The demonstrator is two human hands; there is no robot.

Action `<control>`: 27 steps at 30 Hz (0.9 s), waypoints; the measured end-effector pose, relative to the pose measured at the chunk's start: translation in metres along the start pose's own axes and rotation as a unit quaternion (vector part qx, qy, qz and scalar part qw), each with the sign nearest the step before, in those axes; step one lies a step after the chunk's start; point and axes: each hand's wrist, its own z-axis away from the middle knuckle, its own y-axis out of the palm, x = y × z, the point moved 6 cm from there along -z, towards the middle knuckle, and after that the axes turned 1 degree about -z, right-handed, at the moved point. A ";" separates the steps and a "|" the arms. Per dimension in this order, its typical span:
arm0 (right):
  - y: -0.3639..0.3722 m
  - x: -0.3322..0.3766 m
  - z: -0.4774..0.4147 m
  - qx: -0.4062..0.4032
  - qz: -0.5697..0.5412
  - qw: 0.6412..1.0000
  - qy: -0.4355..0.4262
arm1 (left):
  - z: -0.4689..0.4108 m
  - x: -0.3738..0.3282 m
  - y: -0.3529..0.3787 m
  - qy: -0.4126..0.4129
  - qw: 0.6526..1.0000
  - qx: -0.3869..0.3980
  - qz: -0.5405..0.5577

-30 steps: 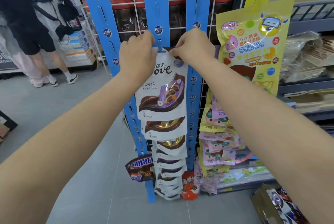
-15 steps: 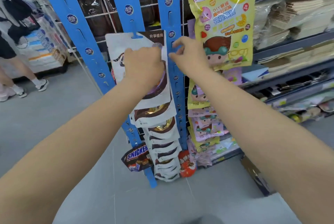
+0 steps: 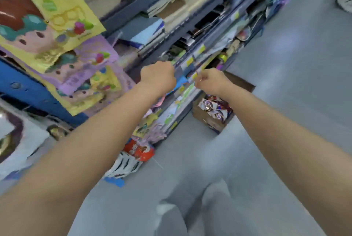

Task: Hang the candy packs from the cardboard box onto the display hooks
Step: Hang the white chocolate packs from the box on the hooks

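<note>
Shelving (image 3: pixel 190 31): a long, blurred store rack, running diagonally away.
Blue display strip (image 3: pixel 28 90): far left, with yellow hung packs (image 3: pixel 62 12) overlapping down it.
Cardboard box (image 3: pixel 207 121): open on the floor at the rack's foot, its long side running along the rack.
Candy packs (image 3: pixel 215 108): heaped inside the box.
Right hand (image 3: pixel 211 81): loosely curled, holding nothing – it hovers above the box and is the nearer hand.
Left hand (image 3: pixel 158 77): back to camera, fingers hidden – grip unclear.

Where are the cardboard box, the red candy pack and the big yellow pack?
cardboard box (image 3: pixel 205 121): head view, front wall.
red candy pack (image 3: pixel 139 151): head view, front face.
yellow pack (image 3: pixel 62 7): head view, upper middle.
</note>
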 end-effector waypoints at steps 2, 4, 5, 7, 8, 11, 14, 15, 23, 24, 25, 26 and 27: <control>-0.025 -0.064 -0.015 -0.018 -0.015 0.999 0.042 | -0.039 -0.048 0.029 0.017 0.998 0.060 0.006; -0.048 -0.118 -0.032 -0.024 -0.020 0.997 0.067 | -0.075 -0.091 0.053 0.028 0.995 0.091 0.010; -0.062 -0.142 -0.042 -0.032 -0.016 0.996 0.084 | -0.094 -0.111 0.066 0.034 0.994 0.101 0.011; -0.084 -0.185 -0.063 -0.041 -0.012 0.992 0.120 | -0.131 -0.148 0.089 0.044 0.992 0.119 0.024; -0.093 -0.200 -0.074 -0.044 -0.011 0.991 0.127 | -0.148 -0.161 0.100 0.045 0.991 0.122 0.030; -0.106 -0.246 -0.118 -0.032 0.000 0.989 0.147 | -0.202 -0.194 0.138 0.063 0.988 0.138 0.027; -0.103 -0.289 -0.171 -0.008 0.010 0.987 0.161 | -0.261 -0.206 0.183 0.068 0.983 0.168 0.009; -0.099 -0.304 -0.190 0.001 0.012 0.986 0.169 | -0.280 -0.207 0.200 0.072 0.981 0.179 0.006; -0.025 -0.415 -0.325 0.093 0.014 0.972 0.216 | -0.384 -0.186 0.357 0.038 0.959 0.280 0.031; -0.013 -0.427 -0.341 0.107 0.019 0.970 0.217 | -0.392 -0.181 0.380 0.025 0.956 0.289 0.052; 0.002 -0.441 -0.357 0.124 0.026 0.968 0.217 | -0.399 -0.176 0.403 0.006 0.951 0.301 0.071; 0.013 -0.450 -0.371 0.134 0.038 0.967 0.214 | -0.405 -0.172 0.424 -0.007 0.947 0.308 0.089; 0.027 -0.463 -0.384 0.144 0.054 0.966 0.210 | -0.411 -0.169 0.444 -0.017 0.942 0.318 0.104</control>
